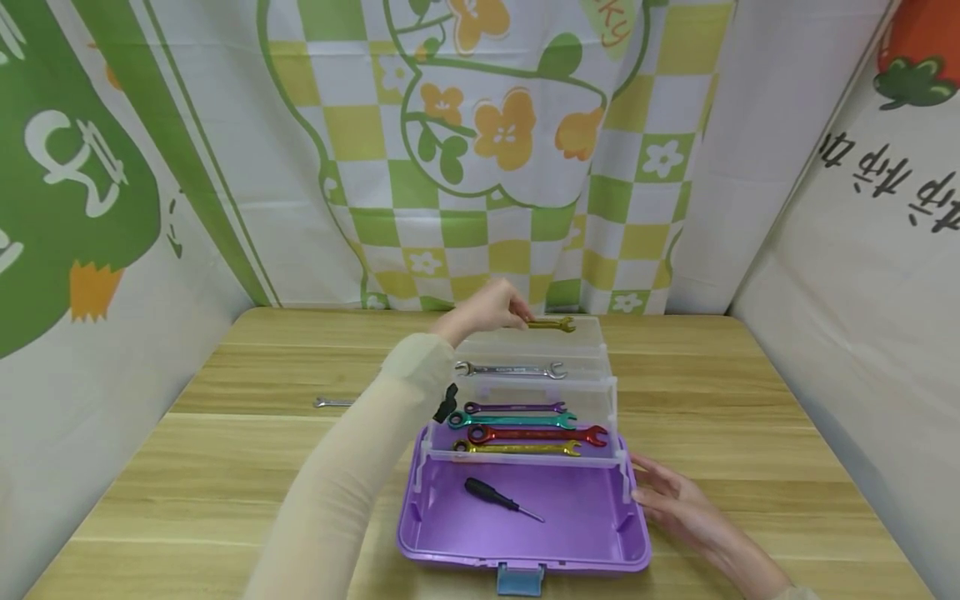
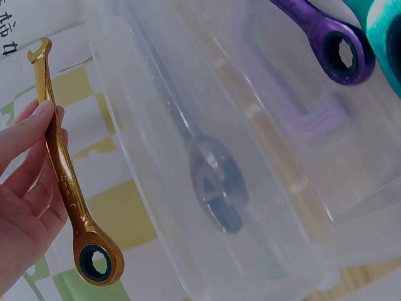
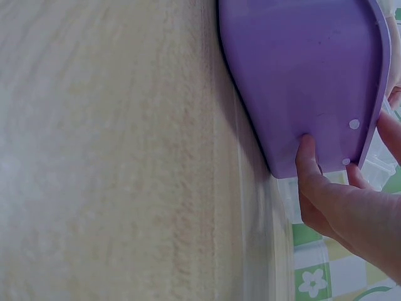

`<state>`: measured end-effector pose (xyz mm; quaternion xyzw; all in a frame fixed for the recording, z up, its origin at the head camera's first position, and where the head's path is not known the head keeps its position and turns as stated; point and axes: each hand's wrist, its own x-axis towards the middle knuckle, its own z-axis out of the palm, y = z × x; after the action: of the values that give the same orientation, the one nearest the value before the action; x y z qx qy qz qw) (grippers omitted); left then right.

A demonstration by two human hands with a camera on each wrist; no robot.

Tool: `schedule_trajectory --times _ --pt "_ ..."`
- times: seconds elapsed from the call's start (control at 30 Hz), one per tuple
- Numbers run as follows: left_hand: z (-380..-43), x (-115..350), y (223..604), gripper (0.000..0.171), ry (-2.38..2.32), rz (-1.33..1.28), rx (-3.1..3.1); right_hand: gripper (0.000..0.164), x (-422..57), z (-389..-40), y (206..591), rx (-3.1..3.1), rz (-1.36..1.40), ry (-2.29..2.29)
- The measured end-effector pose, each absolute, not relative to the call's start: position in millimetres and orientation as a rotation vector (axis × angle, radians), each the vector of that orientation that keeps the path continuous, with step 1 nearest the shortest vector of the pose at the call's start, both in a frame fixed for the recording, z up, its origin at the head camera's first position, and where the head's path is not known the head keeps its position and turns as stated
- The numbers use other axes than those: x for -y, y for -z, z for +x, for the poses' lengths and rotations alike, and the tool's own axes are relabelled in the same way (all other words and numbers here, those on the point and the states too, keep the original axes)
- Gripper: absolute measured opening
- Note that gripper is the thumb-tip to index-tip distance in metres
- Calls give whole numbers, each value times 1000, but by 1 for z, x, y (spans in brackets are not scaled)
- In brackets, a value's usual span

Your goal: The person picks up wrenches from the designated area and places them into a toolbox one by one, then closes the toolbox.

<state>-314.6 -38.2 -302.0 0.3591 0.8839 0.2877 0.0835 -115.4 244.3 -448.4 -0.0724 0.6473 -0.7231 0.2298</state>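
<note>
My left hand (image 1: 491, 307) pinches a gold combination wrench (image 2: 67, 182) over the top clear tray at the back of the open purple toolbox (image 1: 525, 563). In the left wrist view the wrench's ratchet ring points down and its open jaw up. A silver open-ended wrench (image 1: 512, 370) lies in the tray below. The lowest tray holds a purple wrench (image 1: 516, 407), a teal wrench (image 1: 513, 422), a red wrench (image 1: 536, 434) and a yellow wrench (image 1: 517, 449). On the toolbox's right wall, my right hand (image 3: 341, 204) rests with its fingertips touching the plastic.
A black-handled screwdriver (image 1: 502, 498) lies on the toolbox floor. To the left, a small silver wrench (image 1: 332, 402) is on the wooden table (image 1: 750, 433), partly hidden by my left sleeve. A blue latch (image 1: 520, 580) hangs at the toolbox front. Printed curtains (image 1: 540, 242) stand behind.
</note>
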Motion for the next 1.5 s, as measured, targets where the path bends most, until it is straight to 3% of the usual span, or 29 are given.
schedule_trajectory --times 1.5 --pt "-321 23 333 23 -681 861 -2646 69 -244 -115 451 -1781 -188 1988"
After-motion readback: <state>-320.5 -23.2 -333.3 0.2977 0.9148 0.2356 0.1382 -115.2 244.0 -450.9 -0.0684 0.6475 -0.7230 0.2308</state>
